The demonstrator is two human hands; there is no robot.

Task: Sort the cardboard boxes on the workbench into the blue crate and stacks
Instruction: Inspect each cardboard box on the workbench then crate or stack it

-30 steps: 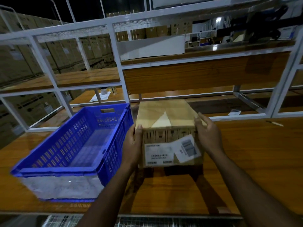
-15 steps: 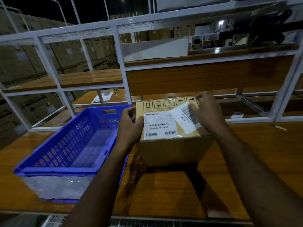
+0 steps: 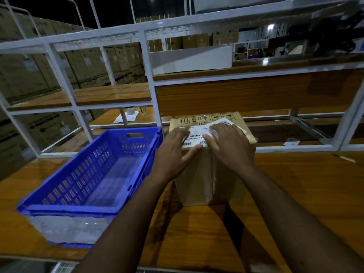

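Hands lie flat on top of a brown cardboard box (image 3: 208, 174) that stands upright on the wooden workbench (image 3: 295, 194). Left hand (image 3: 175, 152) rests with fingers spread over the white barcode label (image 3: 197, 137), gripping nothing; right hand (image 3: 228, 144) presses down with straight fingers on the loose, tilted slip (image 3: 226, 123) beside it. At nine o'clock from the box, just beside it, sits a blue slatted plastic crate (image 3: 88, 174). White metal shelving (image 3: 149, 79) rises at twelve o'clock.

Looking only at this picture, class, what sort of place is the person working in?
Most likely a warehouse packing station: stacked cartons behind the white steel racking, a labelled cardboard box and a blue crate on the wooden workbench.
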